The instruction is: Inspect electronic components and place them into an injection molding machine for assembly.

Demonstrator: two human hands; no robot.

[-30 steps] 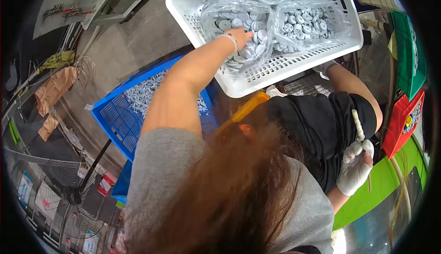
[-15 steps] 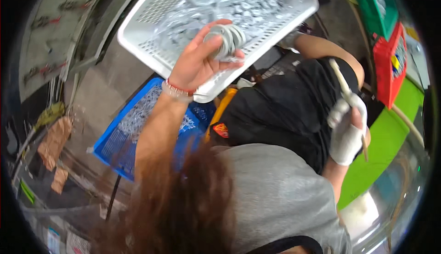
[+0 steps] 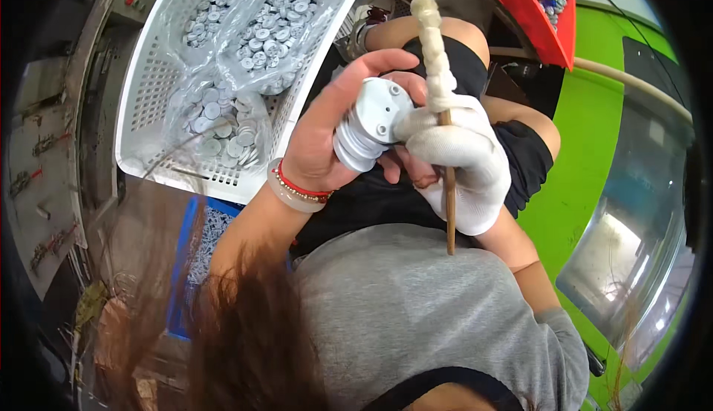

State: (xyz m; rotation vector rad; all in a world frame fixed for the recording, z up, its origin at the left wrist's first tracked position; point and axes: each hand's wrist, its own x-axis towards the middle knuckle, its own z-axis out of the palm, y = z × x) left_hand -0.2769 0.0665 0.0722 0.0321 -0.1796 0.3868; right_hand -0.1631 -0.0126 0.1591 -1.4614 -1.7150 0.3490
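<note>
My bare left hand (image 3: 313,138), with a red string and beads at its wrist, is closed round a stack of pale grey round plastic pieces (image 3: 358,141). The top piece has small holes on its flat face. My right hand (image 3: 469,160), in a white glove, grips a wooden stick (image 3: 450,214) whose upper end is thick with a lumpy cream-coloured coating (image 3: 431,40). The stick stands nearly upright. The gloved fingers reach the right side of the stack; whether they pinch a piece is hidden.
A white perforated basket (image 3: 128,138) at the upper left holds clear bags of small round plastic parts (image 3: 273,34). Below it is a blue basket (image 3: 178,292) of small pieces. A red bin (image 3: 520,2) stands at the upper right, near a green surface (image 3: 587,144).
My left hand has come away from over the white basket, bringing the stack nearer my body. My right hand has moved left with the stick, and both hands now meet at the stack.
</note>
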